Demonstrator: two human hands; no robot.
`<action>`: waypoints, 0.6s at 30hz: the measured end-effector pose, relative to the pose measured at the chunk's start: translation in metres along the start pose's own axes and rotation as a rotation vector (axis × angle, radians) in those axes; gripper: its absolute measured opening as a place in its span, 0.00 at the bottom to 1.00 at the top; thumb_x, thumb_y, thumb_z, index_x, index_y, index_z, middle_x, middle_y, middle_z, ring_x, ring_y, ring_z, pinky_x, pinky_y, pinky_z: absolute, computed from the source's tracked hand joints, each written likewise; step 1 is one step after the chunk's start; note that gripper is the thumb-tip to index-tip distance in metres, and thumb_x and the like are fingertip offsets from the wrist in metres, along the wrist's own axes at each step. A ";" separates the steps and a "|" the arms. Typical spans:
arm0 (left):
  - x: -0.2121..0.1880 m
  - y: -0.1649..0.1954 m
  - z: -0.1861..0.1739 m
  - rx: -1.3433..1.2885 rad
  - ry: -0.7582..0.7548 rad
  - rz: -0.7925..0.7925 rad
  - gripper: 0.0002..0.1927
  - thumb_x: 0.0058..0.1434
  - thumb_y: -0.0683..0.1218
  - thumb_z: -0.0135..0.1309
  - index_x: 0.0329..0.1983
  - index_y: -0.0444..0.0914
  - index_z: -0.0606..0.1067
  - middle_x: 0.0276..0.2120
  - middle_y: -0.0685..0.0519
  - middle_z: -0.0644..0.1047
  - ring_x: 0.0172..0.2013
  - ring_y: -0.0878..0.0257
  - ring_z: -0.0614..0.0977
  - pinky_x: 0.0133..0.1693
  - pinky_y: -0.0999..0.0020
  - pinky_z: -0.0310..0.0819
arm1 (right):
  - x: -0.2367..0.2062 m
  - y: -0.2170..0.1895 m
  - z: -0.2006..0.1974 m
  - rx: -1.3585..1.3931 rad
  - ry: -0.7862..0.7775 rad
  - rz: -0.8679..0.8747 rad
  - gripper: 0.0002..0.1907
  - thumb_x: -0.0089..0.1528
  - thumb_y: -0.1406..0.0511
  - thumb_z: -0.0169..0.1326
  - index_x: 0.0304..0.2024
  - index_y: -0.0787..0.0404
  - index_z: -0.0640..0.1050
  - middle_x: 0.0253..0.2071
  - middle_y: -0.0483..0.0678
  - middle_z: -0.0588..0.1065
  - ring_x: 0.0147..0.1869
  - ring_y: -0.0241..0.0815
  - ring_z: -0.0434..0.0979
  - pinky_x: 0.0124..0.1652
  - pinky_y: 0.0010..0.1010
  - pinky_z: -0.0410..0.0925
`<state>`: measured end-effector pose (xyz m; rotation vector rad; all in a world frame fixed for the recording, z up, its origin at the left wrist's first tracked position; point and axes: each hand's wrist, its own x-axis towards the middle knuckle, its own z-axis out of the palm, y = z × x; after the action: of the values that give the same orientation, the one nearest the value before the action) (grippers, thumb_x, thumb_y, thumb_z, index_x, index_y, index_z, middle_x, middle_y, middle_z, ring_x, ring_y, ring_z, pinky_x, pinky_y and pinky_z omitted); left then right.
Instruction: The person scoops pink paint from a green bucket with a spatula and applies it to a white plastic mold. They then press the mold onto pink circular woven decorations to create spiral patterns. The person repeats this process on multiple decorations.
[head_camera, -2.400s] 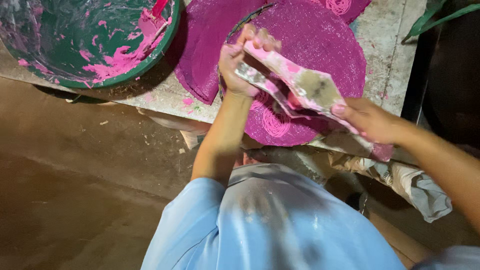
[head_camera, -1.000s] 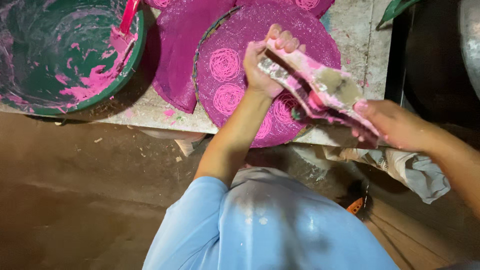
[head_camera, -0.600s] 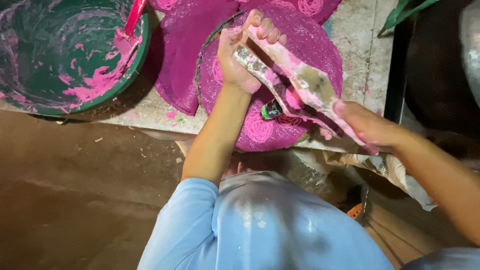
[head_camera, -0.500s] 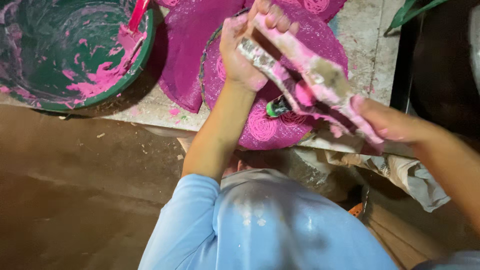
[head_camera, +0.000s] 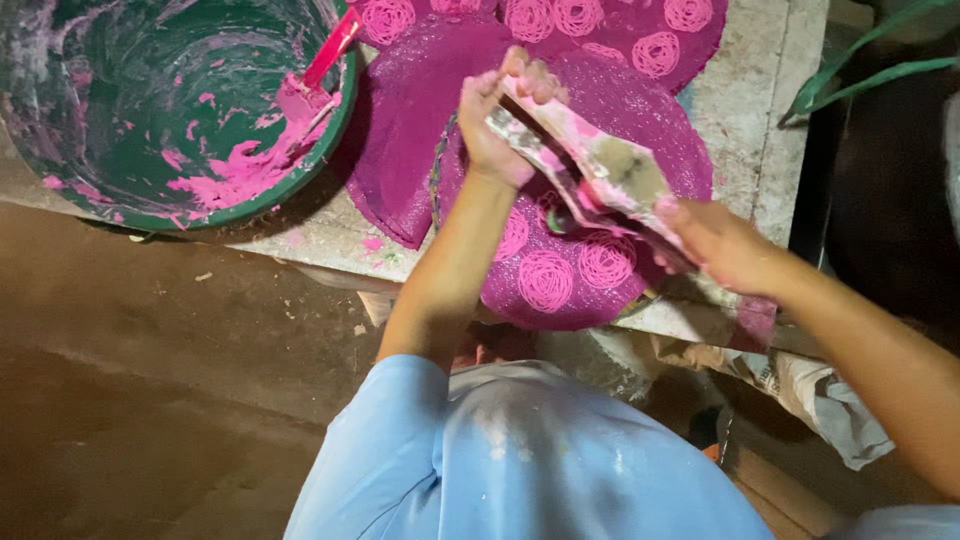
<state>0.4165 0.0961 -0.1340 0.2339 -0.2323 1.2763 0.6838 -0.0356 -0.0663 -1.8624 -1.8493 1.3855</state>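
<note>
Both hands are closed on one thing: a soft, paint-smeared piping bag (head_camera: 600, 175), held slantwise above the centre of the frame. The left hand (head_camera: 500, 125) is wrapped around its upper end, near the top middle of the picture, and the right hand (head_camera: 725, 245) is clenched on its lower end, right of centre. A pale blue shirt (head_camera: 520, 460) fills the bottom of the frame, nearest the camera.

Beneath the bag, a round magenta mat (head_camera: 560, 280) with spiral rosettes piped on it is seen at the near edge of the tabletop (head_camera: 760, 120); part of it appears to overhang that edge. Further mats of the same colour are laid overlapping it toward the top of the frame. At the upper left, a green basin (head_camera: 150, 110) smeared with pink paste is set on the tabletop, and a red-handled spatula (head_camera: 320, 70) is leant against its rim.

Several risks can be judged from this. If the bag is squeezed unevenly by the two hands, paste could be forced out in a blob and a rosette spoiled. Finished spirals could be smeared if a wrist or the bag is lowered onto them. The overhanging mat could be tipped off the edge by downward pressure. Slippery paste on the fingers could cause the grip to be lost.
</note>
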 end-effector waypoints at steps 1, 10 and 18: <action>0.001 -0.005 -0.002 -0.032 0.018 0.013 0.08 0.64 0.52 0.40 0.35 0.44 0.62 0.28 0.57 0.66 0.35 0.63 0.69 0.45 0.62 0.66 | -0.001 -0.004 -0.007 0.104 -0.028 0.116 0.30 0.70 0.47 0.37 0.41 0.67 0.77 0.27 0.50 0.76 0.31 0.43 0.74 0.36 0.36 0.70; 0.022 0.019 0.007 -0.038 -0.070 0.018 0.09 0.64 0.52 0.38 0.34 0.44 0.63 0.27 0.57 0.66 0.33 0.64 0.69 0.40 0.64 0.66 | 0.014 -0.029 0.004 0.028 0.036 -0.008 0.27 0.71 0.48 0.39 0.39 0.62 0.75 0.25 0.48 0.73 0.29 0.39 0.72 0.31 0.33 0.68; 0.010 -0.003 -0.005 -0.063 0.171 0.060 0.09 0.63 0.51 0.36 0.32 0.44 0.63 0.26 0.57 0.66 0.31 0.63 0.69 0.39 0.63 0.67 | 0.011 -0.023 -0.019 -0.027 0.034 0.106 0.32 0.71 0.47 0.40 0.35 0.69 0.77 0.23 0.50 0.73 0.27 0.42 0.74 0.31 0.36 0.70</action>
<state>0.4223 0.1061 -0.1356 0.0640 -0.1338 1.3388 0.6786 -0.0118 -0.0450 -2.0117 -1.7862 1.3586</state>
